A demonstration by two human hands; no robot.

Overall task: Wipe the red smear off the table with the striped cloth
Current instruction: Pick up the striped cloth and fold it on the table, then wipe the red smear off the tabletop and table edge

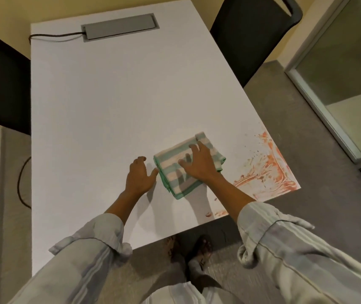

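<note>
The head view looks down on a white surface [109, 95] with the person's sleeves nearest the camera. A few red drips [215, 212] mark the near edge. Just beyond, the left hand [139, 178] rests flat and empty, fingers loosely spread, its thumb touching the striped cloth [170, 165]. The right hand [199, 164] presses splayed on top of the folded cloth, not gripping it. The red smear [269, 170] covers the surface's right corner, just beside the cloth and apart from it. It appears thick and largely uncleaned, so most of the wiping seems left. Farther off, a grey cable box [119, 27] sits in the surface.
</note>
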